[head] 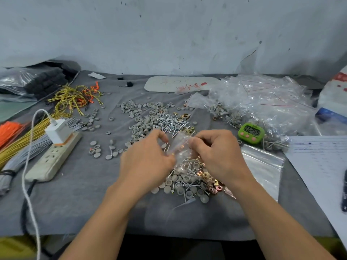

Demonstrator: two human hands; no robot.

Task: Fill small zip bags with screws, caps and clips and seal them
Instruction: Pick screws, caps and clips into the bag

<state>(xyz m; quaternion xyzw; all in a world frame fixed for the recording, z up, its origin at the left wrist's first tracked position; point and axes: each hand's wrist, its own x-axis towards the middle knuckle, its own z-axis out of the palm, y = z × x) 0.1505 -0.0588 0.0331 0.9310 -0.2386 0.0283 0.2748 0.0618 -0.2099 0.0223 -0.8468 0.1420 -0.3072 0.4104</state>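
My left hand [148, 158] and my right hand [216, 154] both pinch one small zip bag [180, 147], a little way left of the green timer [251, 132]. The bag is between my fingers. I can see something shiny and orange inside it. It is blurry, so I cannot tell if the top is pressed shut. I think I am filling or closing this one.

Behind the timer is a big heap of clear bags [262, 102]. Some have parts in them, so I think many are done.

Left of the timer lie lots of loose screws [169, 122], caps [139, 117] and clips [185, 117]. A mixed pile [189, 181] sits under my hands. An empty bag [262, 166] waits just below the timer. So there is a lot left to do.
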